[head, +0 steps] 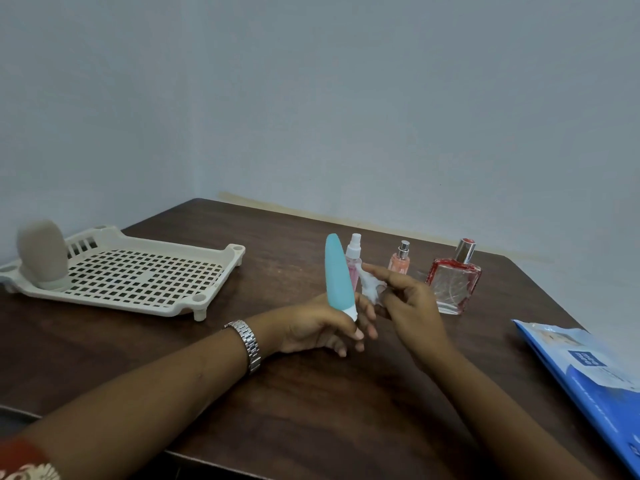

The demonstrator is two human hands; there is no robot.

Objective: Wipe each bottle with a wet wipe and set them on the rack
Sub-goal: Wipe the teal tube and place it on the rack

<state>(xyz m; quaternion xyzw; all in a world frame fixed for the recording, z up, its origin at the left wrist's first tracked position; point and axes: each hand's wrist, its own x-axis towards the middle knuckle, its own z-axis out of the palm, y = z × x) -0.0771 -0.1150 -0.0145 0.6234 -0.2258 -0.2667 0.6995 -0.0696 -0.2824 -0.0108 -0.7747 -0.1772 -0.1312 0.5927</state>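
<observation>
Wipes pack (588,379) runs off the right edge. Left hand (318,327) grips teal tube bottle (337,275), which half hides pink spray bottle (354,258); right hand (408,303) pinches crumpled wet wipe (371,287).

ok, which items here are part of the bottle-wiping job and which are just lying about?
In the job: teal bottle in left hand, wet wipe in right hand, rack, beige bottle on it, pink spray bottle, peach perfume, red perfume bottle, wipes pack.
Not in it: wristwatch on the left wrist; table is only the work surface.
</observation>
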